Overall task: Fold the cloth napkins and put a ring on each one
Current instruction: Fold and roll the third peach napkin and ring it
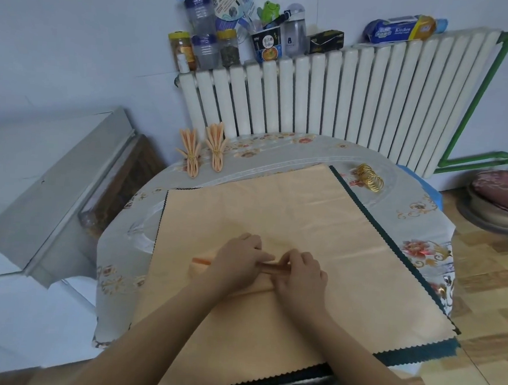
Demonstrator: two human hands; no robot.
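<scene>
A narrow pleated peach napkin (273,268) lies across the middle of a stack of flat peach napkins (290,213) with dark green ones under it. My left hand (239,260) pinches the folded strip from the left, and my right hand (299,272) grips it from the right. The strip's left end (201,261) sticks out past my left hand. Two finished napkins, one (190,155) beside the other (216,150), each with a gold ring round it, lie at the table's far left. Several gold rings (369,177) sit in a pile at the far right.
The round table (421,234) has a flowered grey cover. A white radiator (328,98) with jars and bottles on top stands behind it. A grey cabinet (61,185) is on the left, and a cushioned stool (499,197) on the right floor.
</scene>
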